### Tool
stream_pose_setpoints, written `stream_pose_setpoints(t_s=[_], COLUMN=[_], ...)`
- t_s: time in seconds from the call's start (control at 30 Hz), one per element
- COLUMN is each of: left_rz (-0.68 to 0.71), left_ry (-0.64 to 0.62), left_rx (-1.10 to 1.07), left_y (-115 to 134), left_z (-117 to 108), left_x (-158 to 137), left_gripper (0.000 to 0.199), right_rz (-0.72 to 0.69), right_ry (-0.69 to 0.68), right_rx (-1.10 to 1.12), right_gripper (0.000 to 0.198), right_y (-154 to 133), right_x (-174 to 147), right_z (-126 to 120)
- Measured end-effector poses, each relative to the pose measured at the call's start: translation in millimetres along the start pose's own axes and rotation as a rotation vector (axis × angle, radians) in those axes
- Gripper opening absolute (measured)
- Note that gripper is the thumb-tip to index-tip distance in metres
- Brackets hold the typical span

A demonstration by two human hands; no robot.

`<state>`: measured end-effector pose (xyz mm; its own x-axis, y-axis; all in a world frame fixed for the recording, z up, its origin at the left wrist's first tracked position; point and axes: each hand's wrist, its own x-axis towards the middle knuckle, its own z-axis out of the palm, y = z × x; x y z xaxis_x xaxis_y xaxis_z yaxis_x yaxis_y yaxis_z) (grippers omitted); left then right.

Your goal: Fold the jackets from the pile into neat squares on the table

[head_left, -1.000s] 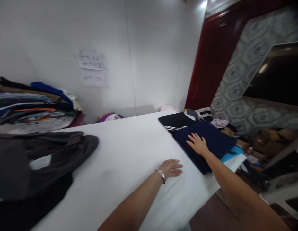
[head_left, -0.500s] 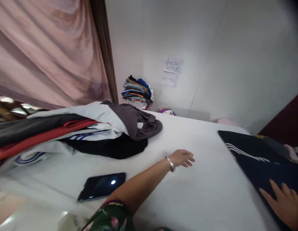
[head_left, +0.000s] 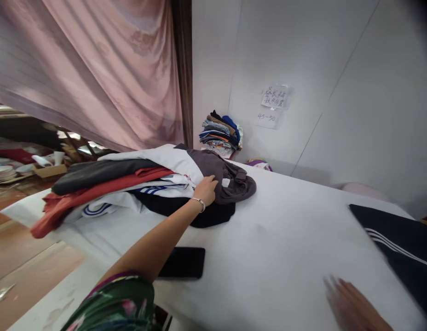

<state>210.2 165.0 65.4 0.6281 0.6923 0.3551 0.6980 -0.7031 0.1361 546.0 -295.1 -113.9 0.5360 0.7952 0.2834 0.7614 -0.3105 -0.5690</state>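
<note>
My left hand (head_left: 205, 190) reaches onto a heap of clothes, its fingers curled on the dark grey-brown garment (head_left: 234, 177) at the near right end. Directly beside that hand are a white garment (head_left: 172, 161) and a black one (head_left: 213, 216). A red garment (head_left: 124, 181) and a charcoal one (head_left: 103, 174) lie further left in the heap. Blurred by motion, my right hand (head_left: 354, 303) is over the white table (head_left: 279, 253) with its fingers stretched out, holding nothing. Right of it lies a flat navy garment with white stripes (head_left: 396, 243).
A black phone (head_left: 184, 263) rests beneath my left forearm. Behind the table stands a stack of folded clothes (head_left: 220, 133) against the wall. Handwritten paper notes (head_left: 274, 97) hang there. A pink curtain (head_left: 130, 69) covers the back left.
My left hand has moved left from above the bare tabletop onto the clothes heap. My right hand has come off the navy garment towards the left. The view has turned left.
</note>
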Motion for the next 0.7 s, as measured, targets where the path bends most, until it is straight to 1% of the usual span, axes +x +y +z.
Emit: stream_pose_setpoints(t_s=[0.03,0.17,0.23,0.3,0.37,0.43,0.5,0.63,0.7], left_rz=[0.018,0.044,0.041,0.043,0.056,0.069,0.065,0.029,-0.003], left_ry=[-0.007,0.025,0.012,-0.041,-0.092,-0.108,-0.092,-0.034,-0.005], left_rx=[0.034,0.146,0.171,0.178,0.179,0.169,0.144,0.107,0.08], left_y=[-1,-6,-13,-20,-26,-30,-32,-31,-29], left_z=[0,-5,-9,-13,-16,-18,-20,-20,-20], left_x=[-1,-1,0,2,4,5,8,14,19], left_gripper=[0.048,0.049,0.053,0.058,0.063,0.063,0.054,0.03,0.026], right_rz=[-0.031,-0.256,-0.318,-0.344,-0.361,-0.374,-0.384,-0.382,-0.369], right_ry=[-0.041,-0.218,-0.276,-0.284,-0.262,-0.248,-0.249,-0.246,-0.243], right_rx=[0.014,0.083,0.096,0.088,0.07,0.057,0.054,0.08,0.114], right_gripper=[0.05,0.045,0.046,0.045,0.043,0.042,0.042,0.039,0.036], right_y=[-19,-92,-117,-134,-142,-145,-145,-143,-143], right_x=[6,31,42,50,55,57,57,56,57], right_z=[9,37,51,65,78,85,86,84,83])
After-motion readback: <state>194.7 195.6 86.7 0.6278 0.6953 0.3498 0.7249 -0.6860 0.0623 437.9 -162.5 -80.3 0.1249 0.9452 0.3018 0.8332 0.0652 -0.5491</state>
